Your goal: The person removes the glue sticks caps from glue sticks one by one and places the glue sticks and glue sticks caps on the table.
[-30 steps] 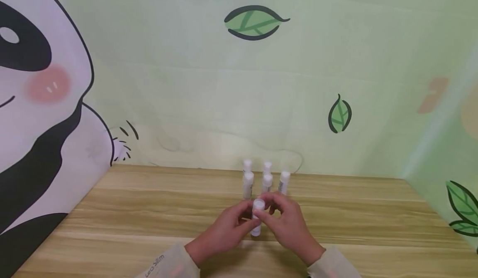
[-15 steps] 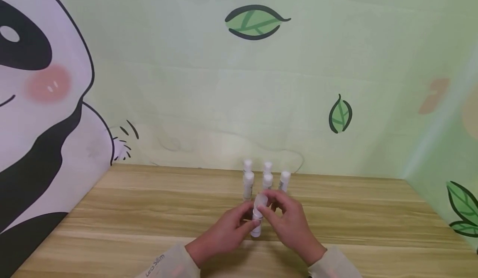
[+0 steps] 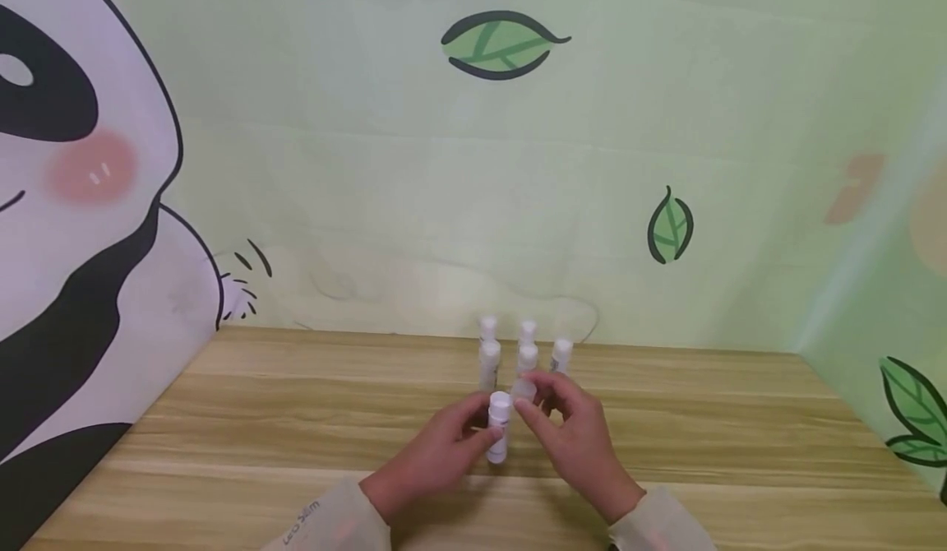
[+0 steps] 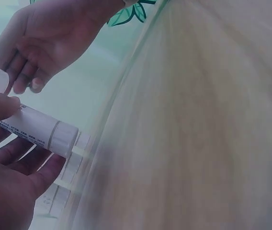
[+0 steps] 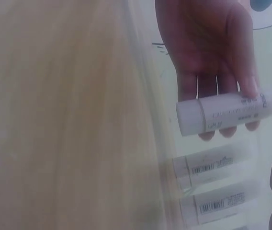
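Gripping the glue stick (image 3: 500,416) nearly upright, left hand (image 3: 442,444) is apparently steadying it for right hand (image 3: 579,429), which is pinching translucent cap (image 3: 524,390) alongside.

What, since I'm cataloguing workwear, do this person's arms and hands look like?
Pale beige sleeves cover both forearms to the wrists. The left sleeve bears dark lettering, too blurred to read surely; the right sleeve shows none. The left hand and right hand are bare, without gloves.
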Demonstrator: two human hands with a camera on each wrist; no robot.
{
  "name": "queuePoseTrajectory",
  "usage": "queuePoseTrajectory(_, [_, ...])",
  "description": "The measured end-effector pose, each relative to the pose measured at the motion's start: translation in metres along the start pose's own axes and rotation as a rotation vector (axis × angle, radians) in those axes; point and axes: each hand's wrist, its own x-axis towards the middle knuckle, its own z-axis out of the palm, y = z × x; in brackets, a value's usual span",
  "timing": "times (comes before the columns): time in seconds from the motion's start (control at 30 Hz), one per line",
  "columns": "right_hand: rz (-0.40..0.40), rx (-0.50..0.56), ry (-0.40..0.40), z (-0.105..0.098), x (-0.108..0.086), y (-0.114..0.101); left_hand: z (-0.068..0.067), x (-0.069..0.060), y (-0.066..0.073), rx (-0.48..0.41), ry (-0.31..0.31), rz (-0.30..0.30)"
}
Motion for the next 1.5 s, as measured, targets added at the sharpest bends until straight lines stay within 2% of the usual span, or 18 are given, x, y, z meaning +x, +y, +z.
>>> queuePoseTrajectory(0.1, [0.024, -0.014, 0.006, -0.001, 0.001, 0.003, -0.002, 0.001, -0.002, -0.007, 0.013, 0.02])
queuePoseTrajectory(0.23, [0.049, -0.041, -0.008, -0.005, 0.002, 0.01, -0.005, 0.002, -0.005, -0.014, 0.022, 0.016])
queuePoseTrajectory(0.53, [0.273, -0.193, -0.086, -0.024, 0.009, 0.029, -0.019, 0.007, -0.014, 0.01, 0.092, -0.077])
queuePoseTrajectory(0.7, [0.341, -0.278, -0.142, -0.037, 0.014, 0.04, -0.03, 0.008, -0.021, 0.014, 0.143, -0.102])
queuePoseTrajectory(0.83, [0.389, -0.309, -0.158, -0.05, 0.017, 0.048, -0.039, 0.009, -0.028, 0.018, 0.18, -0.104])
queuePoseTrajectory(1.0, [0.45, -0.352, -0.167, -0.068, 0.018, 0.059, -0.051, 0.01, -0.035, 0.03, 0.241, -0.141])
queuePoseTrajectory(1.33, [0.451, -0.425, -0.148, -0.093, 0.016, 0.078, -0.08, 0.011, -0.052, 0.032, 0.304, -0.165])
queuePoseTrajectory(1.5, [0.442, -0.472, -0.127, -0.103, 0.015, 0.086, -0.091, 0.009, -0.055, 0.05, 0.325, -0.183])
